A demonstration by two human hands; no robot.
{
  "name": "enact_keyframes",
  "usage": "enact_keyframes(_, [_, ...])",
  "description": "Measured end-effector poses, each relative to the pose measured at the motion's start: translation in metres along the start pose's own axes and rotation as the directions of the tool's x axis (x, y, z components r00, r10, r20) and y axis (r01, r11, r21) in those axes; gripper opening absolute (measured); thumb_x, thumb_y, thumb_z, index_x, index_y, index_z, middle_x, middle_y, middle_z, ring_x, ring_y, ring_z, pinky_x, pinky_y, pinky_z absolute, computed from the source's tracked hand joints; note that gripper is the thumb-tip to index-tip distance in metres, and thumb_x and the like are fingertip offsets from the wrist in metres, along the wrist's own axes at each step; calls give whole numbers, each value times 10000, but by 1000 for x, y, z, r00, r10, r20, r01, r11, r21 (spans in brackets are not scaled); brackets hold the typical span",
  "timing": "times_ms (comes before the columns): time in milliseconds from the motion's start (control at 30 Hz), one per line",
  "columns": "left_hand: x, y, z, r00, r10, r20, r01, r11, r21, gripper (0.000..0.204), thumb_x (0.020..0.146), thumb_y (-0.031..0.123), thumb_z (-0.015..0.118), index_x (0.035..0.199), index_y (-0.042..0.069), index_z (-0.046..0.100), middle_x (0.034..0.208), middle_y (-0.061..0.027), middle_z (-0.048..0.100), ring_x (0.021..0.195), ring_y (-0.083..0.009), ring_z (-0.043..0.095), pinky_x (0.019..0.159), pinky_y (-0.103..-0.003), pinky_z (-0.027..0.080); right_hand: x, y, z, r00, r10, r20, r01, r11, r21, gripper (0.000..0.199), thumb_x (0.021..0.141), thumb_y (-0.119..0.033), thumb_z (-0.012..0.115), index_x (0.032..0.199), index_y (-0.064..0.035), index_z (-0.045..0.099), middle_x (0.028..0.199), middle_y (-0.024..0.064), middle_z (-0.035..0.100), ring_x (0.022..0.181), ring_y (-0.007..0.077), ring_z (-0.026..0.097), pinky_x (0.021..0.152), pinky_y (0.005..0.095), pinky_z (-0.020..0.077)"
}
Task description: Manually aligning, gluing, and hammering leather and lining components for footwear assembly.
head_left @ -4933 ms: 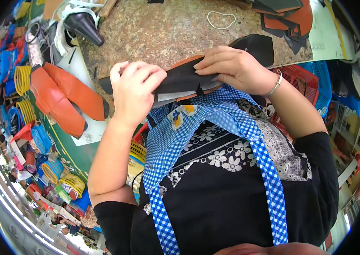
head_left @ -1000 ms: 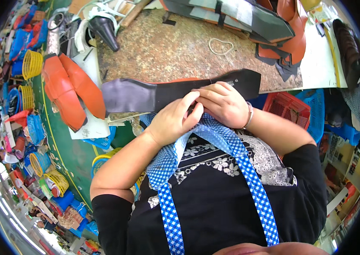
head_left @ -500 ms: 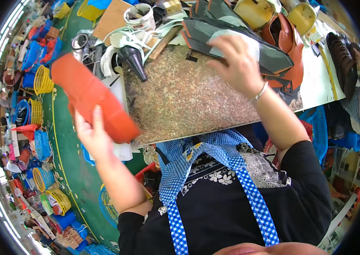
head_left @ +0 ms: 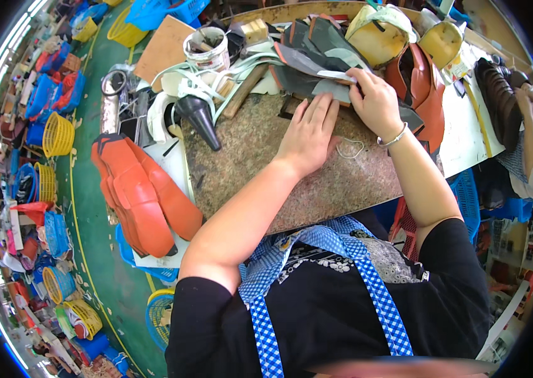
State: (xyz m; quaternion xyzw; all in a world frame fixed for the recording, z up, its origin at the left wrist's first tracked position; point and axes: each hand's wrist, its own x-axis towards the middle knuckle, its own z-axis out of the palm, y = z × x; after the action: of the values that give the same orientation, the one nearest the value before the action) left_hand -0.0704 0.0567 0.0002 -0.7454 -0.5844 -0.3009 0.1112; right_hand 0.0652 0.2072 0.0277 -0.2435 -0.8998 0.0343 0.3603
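My right hand (head_left: 375, 104) pinches the edge of a grey-backed dark leather piece (head_left: 334, 90) at the far side of the worktable, with thumb and fingers closed. Just left of it, my left hand (head_left: 307, 135) lies with its fingers stretched toward the same piece, fingertips at its near edge; nothing shows in its grip. Behind both hands, several dark leather pieces (head_left: 307, 60) with orange edges lie in a fanned pile. On the left side of the table sits a stack of orange-red shaped leather pieces (head_left: 137, 195).
A mottled board (head_left: 241, 183) covers the table's middle, with a thin pale loop (head_left: 349, 150) on it. A black cone-shaped object (head_left: 197, 120), a tool bucket (head_left: 206, 47) and yellow rounded forms (head_left: 377, 38) stand around it. Brown leather pieces (head_left: 430, 94) lie at right.
My left hand has let go of the orange-red piece, now on the left stack, and moved right to the dark pieces. My right hand has closed on a dark piece's edge.
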Motion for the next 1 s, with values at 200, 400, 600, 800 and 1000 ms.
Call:
enact_keyframes(200, [24, -7, 29, 952, -90, 293, 101, 995, -23, 641, 766, 265, 733, 1300, 14, 482, 1300, -159, 519, 1215, -315, 497, 993, -410, 402, 9, 39, -19, 964, 263, -46, -255, 958, 131, 224, 846, -68, 579, 1043, -82, 685, 1013, 156, 686, 923, 298, 680, 816, 350, 536])
enact_keyframes(400, [27, -23, 19, 961, -93, 259, 156, 959, -235, 484, 815, 274, 729, 1208, 30, 589, 1282, -142, 546, 1175, -331, 530, 988, -427, 433, 46, 2, -124, 674, -278, -684, 67, 946, -318, 250, 837, 14, 602, 1055, -37, 713, 1063, 117, 697, 926, 267, 664, 817, 369, 521])
enact_keyframes(600, [44, -136, 7, 808, -575, -132, 569, 818, -79, 191, 866, 104, 639, 1050, 60, 659, 1021, -135, 674, 964, -329, 642, 863, -409, 503, -70, -82, -54, 976, -168, 136, 140, 971, 193, 294, 705, -90, 684, 996, -49, 663, 868, 47, 551, 840, 231, 557, 705, 348, 480])
enact_keyframes(800, [27, -184, 14, 885, -460, -69, 456, 829, 324, 144, 768, 122, 689, 903, 78, 714, 1009, -116, 670, 1008, -316, 602, 877, -440, 481, -120, -88, -59, 711, -497, 498, 200, 821, 534, 238, 754, -144, 606, 958, -28, 648, 887, 63, 627, 877, 247, 611, 761, 359, 520])
enact_keyframes(1000, [43, -193, 12, 870, -492, -17, 480, 840, 251, 153, 824, 168, 594, 768, 77, 704, 936, -145, 671, 955, -365, 608, 854, -468, 484, -106, -95, -55, 741, -544, 394, 214, 748, 629, 288, 682, -145, 719, 946, -69, 633, 985, 70, 596, 975, 265, 576, 798, 382, 515])
